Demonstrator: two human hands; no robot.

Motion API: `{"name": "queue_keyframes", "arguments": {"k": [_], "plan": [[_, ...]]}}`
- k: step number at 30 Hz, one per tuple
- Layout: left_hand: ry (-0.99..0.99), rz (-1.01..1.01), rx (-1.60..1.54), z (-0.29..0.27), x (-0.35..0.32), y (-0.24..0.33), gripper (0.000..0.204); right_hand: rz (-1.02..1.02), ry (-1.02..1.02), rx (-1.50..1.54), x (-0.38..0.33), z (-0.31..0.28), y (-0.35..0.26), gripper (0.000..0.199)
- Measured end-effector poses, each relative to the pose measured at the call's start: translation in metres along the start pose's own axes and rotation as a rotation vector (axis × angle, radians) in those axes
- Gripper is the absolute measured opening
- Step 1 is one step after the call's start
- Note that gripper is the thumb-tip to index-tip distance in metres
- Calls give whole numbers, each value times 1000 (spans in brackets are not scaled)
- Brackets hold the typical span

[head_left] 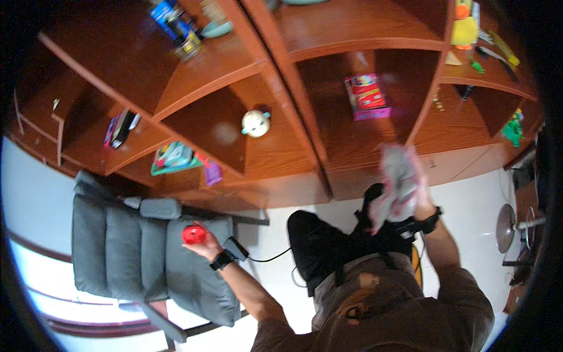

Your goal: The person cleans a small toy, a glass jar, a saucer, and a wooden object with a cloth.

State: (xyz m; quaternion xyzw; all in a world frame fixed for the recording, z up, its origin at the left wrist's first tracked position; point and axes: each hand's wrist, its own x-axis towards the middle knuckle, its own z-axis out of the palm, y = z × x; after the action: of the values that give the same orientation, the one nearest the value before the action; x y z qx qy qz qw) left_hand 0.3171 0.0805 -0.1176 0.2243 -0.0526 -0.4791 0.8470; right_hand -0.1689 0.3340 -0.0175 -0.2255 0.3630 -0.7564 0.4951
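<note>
My left hand (207, 246) is closed round a small round red object (194, 234), its exact kind unclear, and holds it above the seat of a grey cushioned chair (199, 267). On the right, my right hand (423, 196) grips a grey cloth (397, 176) with pinkish-red edges. The cloth hangs loosely and is blurred by motion, in front of the lower shelves and above my legs. Part of the right hand's fingers is hidden by it. Both wrists wear dark bands.
Ahead stands a reddish-brown wooden shelf unit (363, 50). On it are a pink and red box (368, 97), a round white toy head (255, 124), a green tray (176, 159), a yellow duck toy (464, 30) and a green toy (514, 130). A fan (505, 227) stands right.
</note>
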Motion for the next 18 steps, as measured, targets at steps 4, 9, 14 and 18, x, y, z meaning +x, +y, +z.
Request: {"name": "queue_keyframes", "arguments": {"k": [4, 9, 14, 18], "plan": [[-40, 6, 269, -126, 16, 53, 71, 35, 86, 97, 4, -37, -5, 51], [350, -116, 53, -183, -7, 58, 61, -138, 211, -99, 12, -164, 19, 46], [244, 121, 323, -175, 32, 138, 49, 42, 133, -86, 19, -171, 21, 44], [617, 887, 1168, -101, 49, 113, 38, -64, 336, -204, 3, -179, 8, 44]]}}
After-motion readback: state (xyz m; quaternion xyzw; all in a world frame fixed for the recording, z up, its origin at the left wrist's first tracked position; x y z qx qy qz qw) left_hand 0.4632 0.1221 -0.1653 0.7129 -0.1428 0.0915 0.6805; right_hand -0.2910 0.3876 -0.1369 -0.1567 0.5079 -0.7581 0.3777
